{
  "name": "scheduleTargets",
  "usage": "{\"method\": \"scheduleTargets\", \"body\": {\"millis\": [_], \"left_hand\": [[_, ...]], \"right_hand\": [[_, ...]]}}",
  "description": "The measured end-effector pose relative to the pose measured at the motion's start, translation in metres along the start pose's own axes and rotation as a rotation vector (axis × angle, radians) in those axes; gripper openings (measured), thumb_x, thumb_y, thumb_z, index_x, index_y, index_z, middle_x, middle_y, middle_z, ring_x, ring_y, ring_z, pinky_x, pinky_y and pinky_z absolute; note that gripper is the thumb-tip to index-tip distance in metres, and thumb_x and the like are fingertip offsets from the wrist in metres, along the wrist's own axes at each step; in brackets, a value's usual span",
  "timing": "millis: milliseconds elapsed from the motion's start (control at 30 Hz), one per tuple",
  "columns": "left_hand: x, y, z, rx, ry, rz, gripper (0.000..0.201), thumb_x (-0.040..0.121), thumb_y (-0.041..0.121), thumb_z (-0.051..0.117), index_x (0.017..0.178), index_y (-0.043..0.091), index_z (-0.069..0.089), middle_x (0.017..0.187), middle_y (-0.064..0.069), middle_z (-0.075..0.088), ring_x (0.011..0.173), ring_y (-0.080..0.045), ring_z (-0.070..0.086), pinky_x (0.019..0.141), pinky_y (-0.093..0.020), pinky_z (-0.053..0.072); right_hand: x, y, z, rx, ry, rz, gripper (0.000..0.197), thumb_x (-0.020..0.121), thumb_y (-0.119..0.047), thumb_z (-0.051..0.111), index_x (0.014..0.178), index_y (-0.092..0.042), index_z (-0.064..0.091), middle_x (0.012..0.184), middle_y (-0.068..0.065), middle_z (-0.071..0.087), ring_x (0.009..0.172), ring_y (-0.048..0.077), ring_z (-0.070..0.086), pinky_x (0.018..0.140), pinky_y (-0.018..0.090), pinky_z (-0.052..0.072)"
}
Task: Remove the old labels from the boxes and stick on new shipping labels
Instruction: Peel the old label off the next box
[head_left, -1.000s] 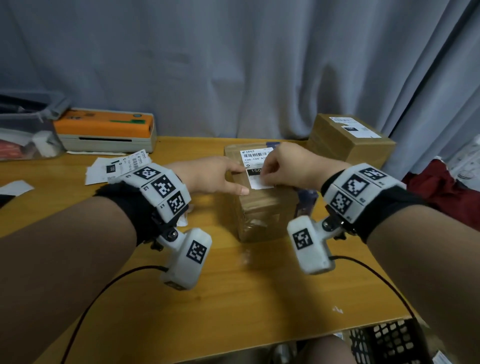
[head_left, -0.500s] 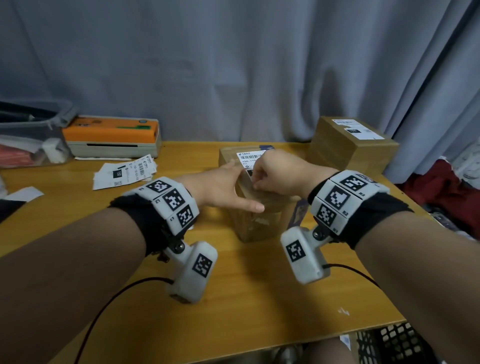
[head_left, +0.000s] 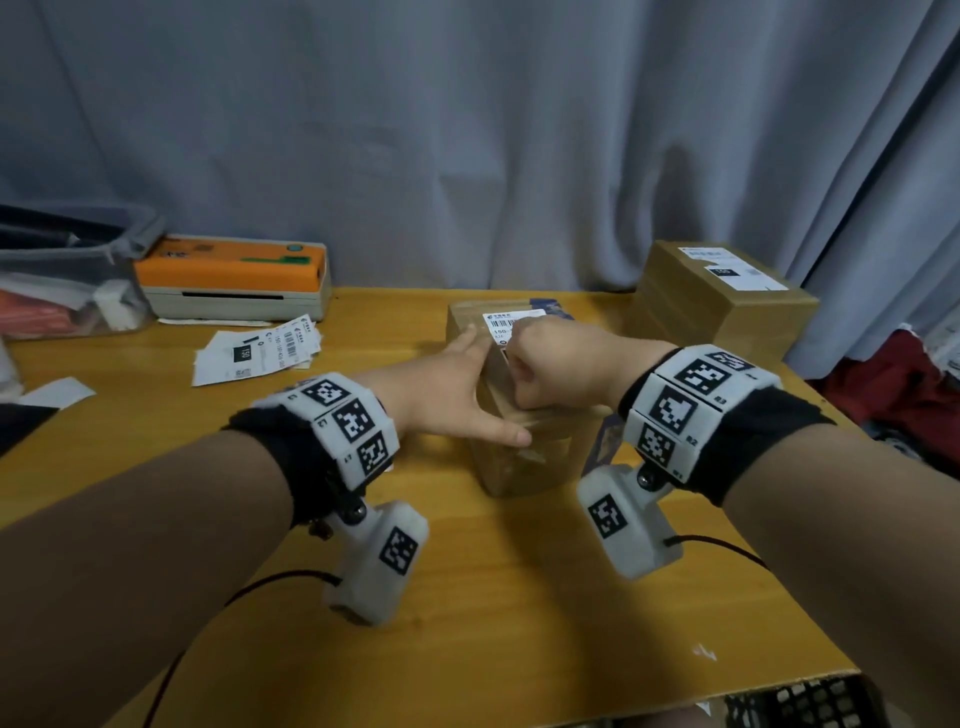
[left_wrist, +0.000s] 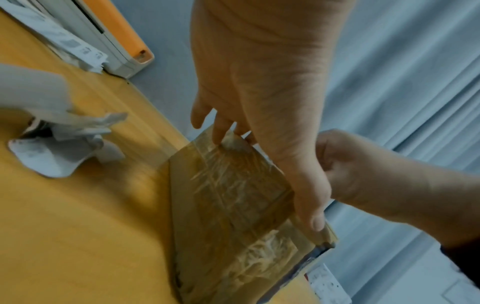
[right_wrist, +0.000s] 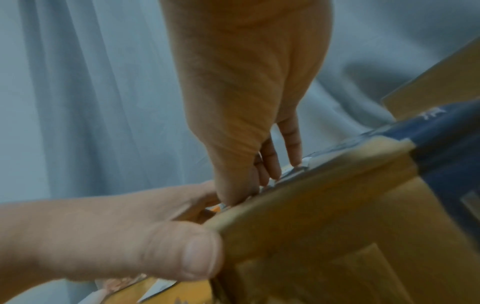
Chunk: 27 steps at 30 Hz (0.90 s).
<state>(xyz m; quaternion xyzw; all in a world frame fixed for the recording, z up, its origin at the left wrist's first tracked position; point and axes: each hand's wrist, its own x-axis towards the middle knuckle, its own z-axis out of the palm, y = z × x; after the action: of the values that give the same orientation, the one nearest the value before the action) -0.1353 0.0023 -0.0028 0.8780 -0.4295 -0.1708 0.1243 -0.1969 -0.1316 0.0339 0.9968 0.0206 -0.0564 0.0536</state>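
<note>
A tape-wrapped cardboard box (head_left: 530, 457) stands mid-table. A white barcode label (head_left: 506, 321) lies on its top; only the far part shows. My right hand (head_left: 511, 358) is curled in a fist over the rest of the label. In the right wrist view its thumb and fingertips (right_wrist: 270, 174) pinch at the label's (right_wrist: 293, 171) edge. My left hand (head_left: 467, 374) lies along the box's upper left edge with straight fingers. Its thumb (left_wrist: 311, 218) rests at the near corner of the box (left_wrist: 233, 205), and its fingers reach the far corner.
A second labelled box (head_left: 727, 306) stands at the back right. An orange-topped label printer (head_left: 234, 280) sits at the back left, with loose labels (head_left: 254, 351) before it and a clear bin (head_left: 67, 280) beside it. Crumpled label scraps (left_wrist: 64, 148) lie left of the box. A black basket (head_left: 795, 701) shows below the table's (head_left: 519, 623) front edge.
My right hand has slid toward me over the label and now covers most of it. My left thumb has moved along the box's near edge. The head view has shifted slightly.
</note>
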Motion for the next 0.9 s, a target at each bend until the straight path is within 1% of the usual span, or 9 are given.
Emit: {"method": "scheduleTargets", "body": {"millis": [100, 200, 300, 400, 500, 600, 667, 767, 900], "left_hand": [[0.000, -0.005, -0.006, 0.060, 0.011, 0.005, 0.124, 0.063, 0.072, 0.064, 0.151, 0.015, -0.002, 0.159, -0.004, -0.007, 0.146, -0.016, 0.003, 0.113, -0.024, 0.012], [-0.002, -0.013, -0.017, 0.098, -0.018, 0.015, 0.121, 0.065, 0.072, 0.063, 0.151, 0.016, 0.000, 0.159, -0.002, -0.002, 0.146, -0.015, 0.004, 0.112, -0.022, 0.011], [-0.009, -0.026, -0.029, 0.118, -0.060, 0.006, 0.118, 0.067, 0.069, 0.064, 0.151, 0.020, -0.001, 0.159, 0.002, -0.002, 0.145, -0.013, 0.007, 0.110, -0.020, 0.012], [-0.015, -0.042, -0.039, 0.118, -0.095, -0.014, 0.117, 0.067, 0.067, 0.066, 0.151, 0.023, -0.002, 0.159, 0.006, -0.003, 0.145, -0.012, 0.007, 0.108, -0.018, 0.009], [-0.015, -0.053, -0.043, 0.101, -0.128, -0.020, 0.124, 0.060, 0.072, 0.065, 0.151, 0.023, -0.003, 0.159, 0.007, -0.006, 0.145, -0.011, 0.004, 0.113, -0.022, 0.009], [-0.015, -0.055, -0.043, 0.073, -0.146, 0.001, 0.129, 0.051, 0.075, 0.060, 0.151, 0.024, -0.004, 0.159, 0.008, -0.008, 0.145, -0.011, 0.003, 0.111, -0.021, 0.009], [-0.013, -0.053, -0.041, 0.061, -0.129, 0.015, 0.129, 0.050, 0.074, 0.059, 0.151, 0.024, -0.003, 0.158, 0.009, -0.006, 0.145, -0.014, 0.007, 0.110, -0.022, 0.013], [-0.010, -0.050, -0.035, 0.050, -0.100, 0.031, 0.130, 0.046, 0.076, 0.059, 0.150, 0.025, 0.001, 0.156, 0.010, 0.001, 0.142, -0.017, 0.018, 0.109, -0.026, 0.024], [-0.005, -0.050, -0.036, 0.051, -0.121, 0.026, 0.131, 0.044, 0.080, 0.060, 0.149, 0.029, 0.001, 0.154, 0.014, 0.001, 0.142, -0.020, 0.019, 0.112, -0.033, 0.028]], "right_hand": [[0.001, -0.001, -0.003, 0.068, -0.028, -0.027, 0.017, 0.079, -0.020, 0.062, 0.065, -0.018, 0.051, 0.095, 0.009, 0.061, 0.082, 0.028, 0.057, 0.072, 0.039, 0.050], [0.008, -0.003, -0.005, 0.140, -0.014, -0.029, 0.011, 0.079, -0.021, 0.063, 0.078, -0.011, 0.061, 0.093, 0.011, 0.064, 0.082, 0.028, 0.059, 0.077, 0.043, 0.052], [0.019, -0.009, -0.003, 0.222, 0.013, -0.043, 0.009, 0.080, -0.021, 0.063, 0.077, -0.013, 0.063, 0.089, 0.009, 0.066, 0.080, 0.024, 0.061, 0.077, 0.041, 0.053], [0.030, -0.015, -0.002, 0.309, 0.034, -0.082, 0.016, 0.082, -0.019, 0.062, 0.068, -0.021, 0.055, 0.092, 0.007, 0.066, 0.085, 0.023, 0.061, 0.081, 0.037, 0.051], [0.036, -0.015, -0.001, 0.360, 0.055, -0.078, 0.014, 0.085, -0.021, 0.060, 0.072, -0.019, 0.056, 0.086, 0.003, 0.062, 0.083, 0.021, 0.059, 0.076, 0.034, 0.049], [0.035, -0.007, -0.002, 0.474, 0.097, -0.024, 0.009, 0.087, -0.018, 0.060, 0.082, -0.013, 0.065, 0.078, -0.002, 0.060, 0.076, 0.015, 0.056, 0.067, 0.024, 0.044], [0.034, -0.003, -0.003, 0.528, 0.109, -0.001, 0.014, 0.085, -0.025, 0.066, 0.085, -0.012, 0.067, 0.080, -0.001, 0.063, 0.077, 0.014, 0.058, 0.067, 0.024, 0.045], [0.038, -0.001, 0.000, 0.433, 0.069, 0.013, 0.024, 0.074, -0.043, 0.075, 0.075, -0.020, 0.067, 0.074, -0.006, 0.063, 0.072, 0.012, 0.059, 0.065, 0.026, 0.046], [0.047, 0.005, -0.002, 0.355, -0.007, 0.055, 0.027, 0.078, -0.045, 0.069, 0.059, -0.028, 0.062, 0.067, -0.008, 0.060, 0.072, 0.014, 0.056, 0.065, 0.025, 0.037]]}}
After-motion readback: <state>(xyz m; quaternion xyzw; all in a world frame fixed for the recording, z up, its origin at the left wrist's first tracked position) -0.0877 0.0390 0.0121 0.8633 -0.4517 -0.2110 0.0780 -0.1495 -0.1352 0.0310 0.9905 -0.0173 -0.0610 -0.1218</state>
